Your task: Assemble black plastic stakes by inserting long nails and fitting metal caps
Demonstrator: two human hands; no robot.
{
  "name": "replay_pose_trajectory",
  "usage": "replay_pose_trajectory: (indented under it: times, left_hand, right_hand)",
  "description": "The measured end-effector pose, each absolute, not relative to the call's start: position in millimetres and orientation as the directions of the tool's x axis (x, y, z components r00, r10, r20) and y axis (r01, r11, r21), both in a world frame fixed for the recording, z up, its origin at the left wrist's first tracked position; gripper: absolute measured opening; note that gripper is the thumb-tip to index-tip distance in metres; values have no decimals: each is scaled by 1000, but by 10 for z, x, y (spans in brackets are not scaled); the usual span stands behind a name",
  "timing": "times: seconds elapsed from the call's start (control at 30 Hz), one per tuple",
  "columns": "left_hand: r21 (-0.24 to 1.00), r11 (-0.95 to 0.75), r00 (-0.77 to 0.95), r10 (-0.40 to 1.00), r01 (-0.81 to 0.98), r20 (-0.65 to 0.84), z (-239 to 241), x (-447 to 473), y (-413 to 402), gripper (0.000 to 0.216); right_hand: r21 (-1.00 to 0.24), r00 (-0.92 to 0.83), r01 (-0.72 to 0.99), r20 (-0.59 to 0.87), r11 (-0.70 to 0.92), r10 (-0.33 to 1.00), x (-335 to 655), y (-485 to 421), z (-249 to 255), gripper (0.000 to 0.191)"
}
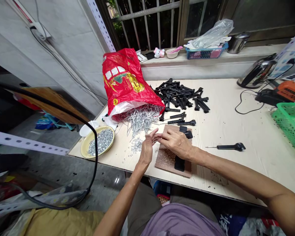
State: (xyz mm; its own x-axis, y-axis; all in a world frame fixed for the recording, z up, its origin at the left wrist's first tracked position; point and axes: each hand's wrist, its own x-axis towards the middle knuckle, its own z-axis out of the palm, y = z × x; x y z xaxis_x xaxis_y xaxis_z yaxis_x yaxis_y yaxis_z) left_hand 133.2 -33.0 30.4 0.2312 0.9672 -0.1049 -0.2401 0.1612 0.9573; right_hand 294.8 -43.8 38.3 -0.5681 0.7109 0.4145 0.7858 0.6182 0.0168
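Observation:
My left hand (147,149) is over the table beside a wooden board (173,164), its visible fingers stretched out toward the right. Meeting its fingertips from the other side, my right hand (177,142) has its fingers drawn together above the board. Anything pinched there is too small or hidden to make out. Black pads (179,163) lie on the board. Small metal rings (137,145) are scattered left of my left hand. Just behind the hands, long thin metal rods (141,121) spill from a red bag (125,82).
A yellow bowl (83,149) of small metal pieces stands at the left edge. Black-handled tools (177,95) are heaped at the back; one black-handled tool (228,147) lies alone at right. Beyond are a green basket (288,127), an orange power tool (288,91) and a kettle (258,70). A black cable (96,147) hangs at left.

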Motion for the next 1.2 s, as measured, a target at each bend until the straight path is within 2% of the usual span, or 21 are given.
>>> replay_pose_trajectory:
  times: [0.1, 0.23, 0.33, 0.43, 0.57, 0.67, 0.87, 1.0, 1.1, 1.2]
  left_hand:
    - [980, 93, 257, 965, -178, -45, 331, 1360, -376, 39]
    - [984, 105, 313, 948, -143, -55, 420, 1413, -375, 36]
    - [980, 141, 350, 933, -143, -84, 494, 1447, -326, 42]
    - [995, 83, 381, 923, -62, -53, 540, 1475, -259, 50]
    - [999, 31, 393, 919, 28, -39, 562, 1532, -202, 57]
    - [999, 35, 375, 926, 14, -37, 587, 1589, -198, 61]
    - [996, -45, 402, 916, 76, 11, 682, 1665, -169, 77]
    - [999, 42, 395, 918, -26, -28, 739, 1680, -137, 81]
    - [991, 99, 368, 928, -87, -61, 759, 1666, -126, 83]
    - [990, 122, 363, 928, -76, -86, 707, 1625, -89, 82]
  right_hand:
    - [97, -600, 776, 417, 623, 683, 2948, -446, 394, 22]
    - [141, -616, 769, 421, 623, 666, 2980, -440, 332, 20]
    - [35, -539, 810, 437, 585, 720, 3041, -436, 235, 20]
    - [-159, -420, 827, 462, 539, 781, 3118, -449, 123, 19]
    - [-442, -302, 735, 466, 514, 832, 3201, -482, -9, 19]
    - [-567, -222, 658, 481, 494, 848, 3238, -492, -56, 19]
    - [-712, -99, 487, 530, 505, 842, 3246, -453, -66, 16]
    - [-749, -46, 396, 562, 531, 826, 3222, -423, -75, 14]
    - [-748, -51, 388, 566, 538, 823, 3222, -429, -61, 15]
    - [-737, -82, 439, 538, 515, 839, 3232, -450, -49, 15]
